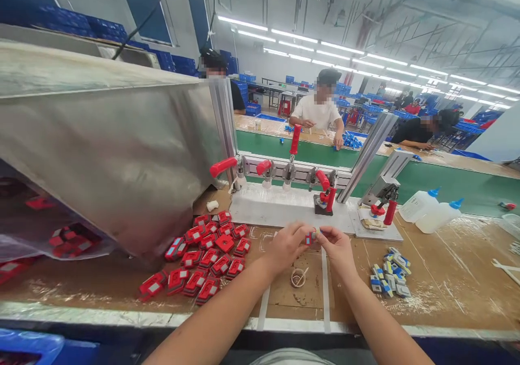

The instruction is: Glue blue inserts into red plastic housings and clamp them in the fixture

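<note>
I pinch one small red part (311,238) between my left hand (289,247) and right hand (336,247) at table centre, red pile (205,256) at 9 o'clock, seems light, stiff plastic, best held by its edges.

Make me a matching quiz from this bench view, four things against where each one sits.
1. red parts pile
2. glue bottles
3. blue and white pieces
4. small red part

A. between both hands
B. on the bench, right of the right hand
C. left of the left hand
D. far right, lying by the green belt

Pairs: 1-C, 2-D, 3-B, 4-A
</note>
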Tool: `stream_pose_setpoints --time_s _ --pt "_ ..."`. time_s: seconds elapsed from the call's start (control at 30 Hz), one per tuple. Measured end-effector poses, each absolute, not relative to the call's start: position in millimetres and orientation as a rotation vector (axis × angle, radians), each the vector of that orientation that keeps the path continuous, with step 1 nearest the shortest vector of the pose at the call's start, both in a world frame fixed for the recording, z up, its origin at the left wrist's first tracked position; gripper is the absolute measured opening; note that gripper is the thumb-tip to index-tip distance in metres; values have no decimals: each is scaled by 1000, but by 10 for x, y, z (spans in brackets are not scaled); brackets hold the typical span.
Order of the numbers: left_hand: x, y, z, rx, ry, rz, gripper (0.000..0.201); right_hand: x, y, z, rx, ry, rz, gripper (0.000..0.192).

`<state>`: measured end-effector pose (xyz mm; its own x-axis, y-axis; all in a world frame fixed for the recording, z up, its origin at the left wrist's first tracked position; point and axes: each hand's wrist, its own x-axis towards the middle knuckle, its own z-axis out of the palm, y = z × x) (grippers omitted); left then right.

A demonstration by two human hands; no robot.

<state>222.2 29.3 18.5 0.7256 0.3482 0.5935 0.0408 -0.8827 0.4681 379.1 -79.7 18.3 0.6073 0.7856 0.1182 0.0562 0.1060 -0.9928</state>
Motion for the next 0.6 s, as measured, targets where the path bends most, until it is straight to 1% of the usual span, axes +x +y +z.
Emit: stream_pose_setpoints --time_s 0.13,0.2,0.27,0.33,0.43,0.53,0.6 --pt "2238 229 457 2822 121 855 39 3722 -855 204 -1382 -890 639 46" --pt "2276 169 578 2946 -2 775 41 3713 -864 194 -1350 -864 660 48" --pt "2332 111 640 2975 -60 732 46 3723 -854 176 -1288 -799 694 45" --pt "2402 71 639 2889 65 743 48 3738 -827 155 -1195 -678 763 43" --pt "2525 65 565 2641 386 736 49 3739 -770 112 -1059 -473 861 45" --pt "2641 121 490 2427 516 730 39 3742 -714 45 -1052 -468 859 46" --pt "2695 199 463 2284 538 727 34 3809 -678 13 -1165 -552 763 47"
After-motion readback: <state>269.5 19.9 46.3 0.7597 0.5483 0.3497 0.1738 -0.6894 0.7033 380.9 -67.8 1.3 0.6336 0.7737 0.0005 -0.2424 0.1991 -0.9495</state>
